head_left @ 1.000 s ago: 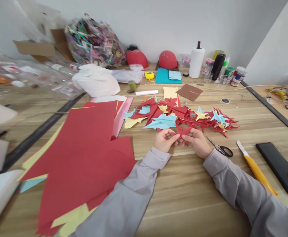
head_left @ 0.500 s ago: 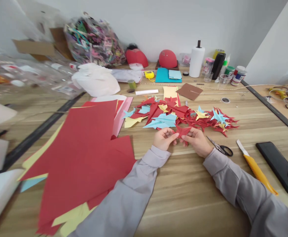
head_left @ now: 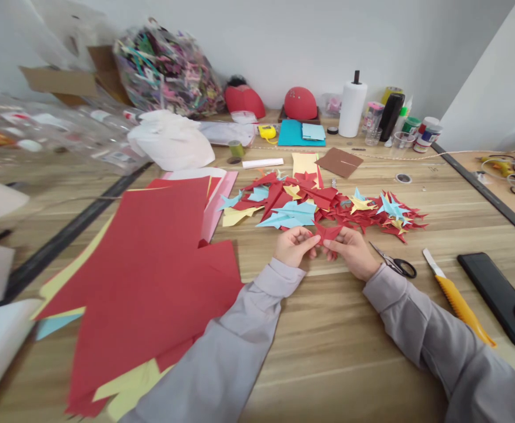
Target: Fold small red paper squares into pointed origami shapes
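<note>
A small folded red paper piece [head_left: 327,231] with pointed corners is pinched between both hands, over the wooden table. My left hand [head_left: 294,247] grips its left side, thumb on the near face. On its right side my right hand [head_left: 353,251] holds it the same way. Just beyond the fingers spreads a heap of folded paper shapes [head_left: 290,215] in red, light blue and yellow, some like planes, others star-like. Black-handled scissors [head_left: 394,262] lie close to my right wrist. The fingers hide part of the red piece.
Large red paper sheets [head_left: 151,264] cover the left side. To the right lie a yellow-handled knife [head_left: 462,302] and a black phone [head_left: 500,299]. A brown card [head_left: 339,163], a tape measure [head_left: 267,133], a white bottle [head_left: 352,110] and a stuffed plastic bag [head_left: 169,73] are farther back.
Both hands stay in nearly the same place on the folded red paper. Its facing flaps look very slightly shifted; nothing else on the table has visibly moved.
</note>
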Demonstrator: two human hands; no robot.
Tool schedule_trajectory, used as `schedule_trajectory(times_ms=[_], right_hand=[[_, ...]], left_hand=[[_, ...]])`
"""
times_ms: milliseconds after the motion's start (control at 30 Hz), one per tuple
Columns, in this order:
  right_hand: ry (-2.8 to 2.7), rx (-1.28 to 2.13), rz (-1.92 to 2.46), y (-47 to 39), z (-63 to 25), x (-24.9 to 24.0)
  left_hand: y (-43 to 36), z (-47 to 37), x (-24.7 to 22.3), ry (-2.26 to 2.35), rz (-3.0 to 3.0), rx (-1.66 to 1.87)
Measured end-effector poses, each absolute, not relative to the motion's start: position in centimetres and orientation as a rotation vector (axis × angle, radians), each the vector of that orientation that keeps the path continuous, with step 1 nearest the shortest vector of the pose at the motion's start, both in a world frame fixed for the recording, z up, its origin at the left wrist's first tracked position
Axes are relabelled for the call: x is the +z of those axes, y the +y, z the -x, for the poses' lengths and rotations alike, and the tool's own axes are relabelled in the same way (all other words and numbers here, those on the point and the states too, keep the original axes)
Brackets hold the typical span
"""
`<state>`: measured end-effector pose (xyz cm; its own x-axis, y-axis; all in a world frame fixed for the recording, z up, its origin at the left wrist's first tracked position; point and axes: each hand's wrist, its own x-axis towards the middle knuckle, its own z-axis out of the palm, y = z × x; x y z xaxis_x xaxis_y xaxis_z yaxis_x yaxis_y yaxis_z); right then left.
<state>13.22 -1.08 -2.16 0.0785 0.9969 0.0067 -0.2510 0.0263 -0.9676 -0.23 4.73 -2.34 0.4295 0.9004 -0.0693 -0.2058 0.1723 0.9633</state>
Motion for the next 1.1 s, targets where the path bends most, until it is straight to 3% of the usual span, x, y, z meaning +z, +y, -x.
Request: schedule_trajectory(times_ms=[1100], right_hand=[[-0.988,1.255,1.030,-1.21,-13.15,-1.76]], left_hand=[[4.71,0.36,-2.08,0.727,-1.168,0.870]])
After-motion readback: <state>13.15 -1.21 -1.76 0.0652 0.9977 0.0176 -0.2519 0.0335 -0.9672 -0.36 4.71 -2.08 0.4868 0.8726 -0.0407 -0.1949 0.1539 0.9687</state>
